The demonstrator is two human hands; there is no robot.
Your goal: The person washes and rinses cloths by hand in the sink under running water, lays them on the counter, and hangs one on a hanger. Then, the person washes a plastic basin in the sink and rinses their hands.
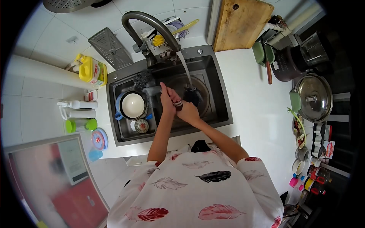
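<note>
Both my hands are together over the sink (226,110), near its divider. My left hand (167,99) is closed, its thumb pointing up toward the faucet. Pressed close beside it, my right hand (189,112) is closed too. Between them shows a dark reddish item with pale stripes (177,105); most of it is covered by my fingers, so its kind is unclear. Water (184,66) runs from the faucet (152,19) onto a dark, soft-looking bundle (192,96) just beyond my right hand. Under that bundle lies a round pan or basin (205,99).
In the left bowl sit a pot with a pale inside (133,105), a small patterned round piece (142,126) and a dark mesh scrubber (143,78). A yellow jug (90,70) stands left. To the right are a cutting board (237,26), a blender (292,62) and a large lid (315,98).
</note>
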